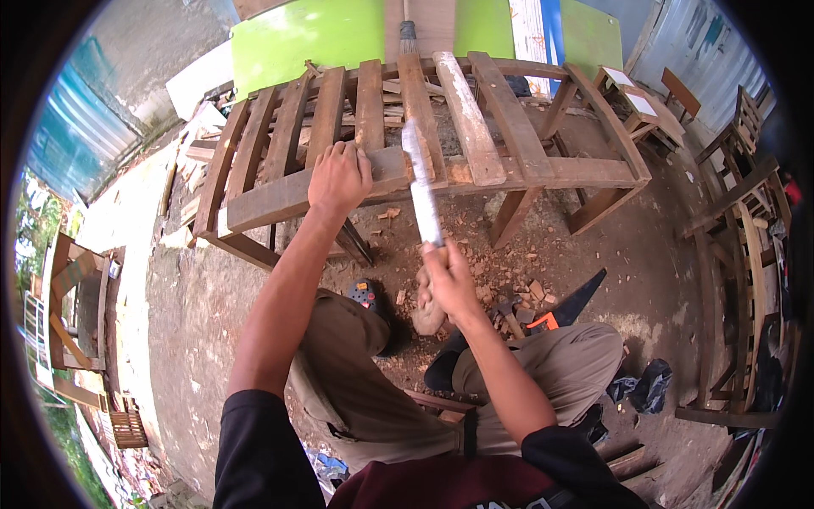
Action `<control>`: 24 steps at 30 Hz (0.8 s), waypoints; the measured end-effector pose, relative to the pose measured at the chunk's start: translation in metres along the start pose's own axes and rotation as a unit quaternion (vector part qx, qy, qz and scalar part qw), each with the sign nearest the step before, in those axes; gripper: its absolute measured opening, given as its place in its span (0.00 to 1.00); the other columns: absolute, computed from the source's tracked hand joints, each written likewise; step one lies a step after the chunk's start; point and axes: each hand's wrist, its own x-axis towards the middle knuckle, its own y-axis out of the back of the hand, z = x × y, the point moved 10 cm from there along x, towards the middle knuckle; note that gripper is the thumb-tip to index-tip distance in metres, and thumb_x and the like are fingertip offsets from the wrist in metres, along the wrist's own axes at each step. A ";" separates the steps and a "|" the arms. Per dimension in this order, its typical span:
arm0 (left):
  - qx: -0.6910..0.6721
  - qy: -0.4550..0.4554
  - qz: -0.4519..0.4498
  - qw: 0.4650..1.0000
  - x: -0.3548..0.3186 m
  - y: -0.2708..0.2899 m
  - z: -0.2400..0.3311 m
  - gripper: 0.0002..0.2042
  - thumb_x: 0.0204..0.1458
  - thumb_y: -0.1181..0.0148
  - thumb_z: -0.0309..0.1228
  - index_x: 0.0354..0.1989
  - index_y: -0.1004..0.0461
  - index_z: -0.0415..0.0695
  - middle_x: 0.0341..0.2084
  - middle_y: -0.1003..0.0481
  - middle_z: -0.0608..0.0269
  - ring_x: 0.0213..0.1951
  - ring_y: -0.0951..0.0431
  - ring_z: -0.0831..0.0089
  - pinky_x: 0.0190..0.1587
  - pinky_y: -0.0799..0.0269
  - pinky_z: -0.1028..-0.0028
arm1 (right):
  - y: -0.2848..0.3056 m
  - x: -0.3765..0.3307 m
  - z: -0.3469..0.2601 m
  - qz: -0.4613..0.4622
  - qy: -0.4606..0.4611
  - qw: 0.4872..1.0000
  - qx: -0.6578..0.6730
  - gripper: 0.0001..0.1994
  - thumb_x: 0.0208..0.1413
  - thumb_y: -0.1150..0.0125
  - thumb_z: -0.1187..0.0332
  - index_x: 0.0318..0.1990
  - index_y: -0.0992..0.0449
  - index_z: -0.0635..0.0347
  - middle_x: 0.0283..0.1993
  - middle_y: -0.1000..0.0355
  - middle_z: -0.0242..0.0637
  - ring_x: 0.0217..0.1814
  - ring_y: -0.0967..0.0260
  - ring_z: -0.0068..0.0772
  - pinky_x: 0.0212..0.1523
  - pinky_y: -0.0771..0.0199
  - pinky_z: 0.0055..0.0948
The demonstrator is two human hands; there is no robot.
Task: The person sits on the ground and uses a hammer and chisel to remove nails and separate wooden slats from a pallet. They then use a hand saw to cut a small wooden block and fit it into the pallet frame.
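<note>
My left hand (340,176) is closed over the top of a wooden beam (275,199) that lies across the near ends of a slatted wooden bench (591,171). The beam's right end reaches just past my knuckles. In my right hand (449,284) is a machete (426,208), its long pale blade tilted up and away from me and slightly blurred. The blade stands beside the beam's right end, over the bench's front; whether it touches the wood I cannot tell. A roughly chipped light patch shows on the wood right of the blade.
Wood chips (530,297) litter the floor between my feet. A handsaw (577,301) with an orange handle lies by my right knee, beside a hammer-like tool (511,318). Wooden furniture frames (746,254) stand at the right. Green panels (314,42) lean behind the bench.
</note>
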 end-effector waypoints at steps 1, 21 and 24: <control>-0.001 -0.003 0.010 1.000 0.001 0.002 0.001 0.14 0.62 0.54 0.33 0.32 0.27 0.35 0.32 0.26 0.44 0.40 0.25 0.45 0.47 0.31 0.52 | 0.003 0.001 -0.007 0.018 0.033 0.999 -0.014 0.09 0.71 0.51 0.61 0.48 0.38 0.55 0.24 0.36 0.32 0.15 0.41 0.22 0.15 0.33 0.28; -0.004 0.004 0.001 1.000 0.001 0.002 -0.001 0.13 0.61 0.54 0.32 0.33 0.27 0.34 0.32 0.27 0.43 0.40 0.25 0.44 0.48 0.31 0.52 | 0.013 0.007 -0.033 0.034 0.053 0.998 0.031 0.11 0.70 0.50 0.58 0.44 0.39 0.55 0.24 0.37 0.33 0.14 0.41 0.23 0.15 0.35 0.29; -0.005 0.004 -0.007 1.000 0.000 0.002 -0.001 0.13 0.61 0.53 0.32 0.33 0.27 0.34 0.32 0.26 0.43 0.41 0.25 0.44 0.48 0.31 0.52 | 0.021 0.005 -0.030 0.087 0.034 0.993 0.077 0.11 0.70 0.50 0.58 0.46 0.37 0.56 0.23 0.37 0.32 0.15 0.40 0.24 0.15 0.35 0.30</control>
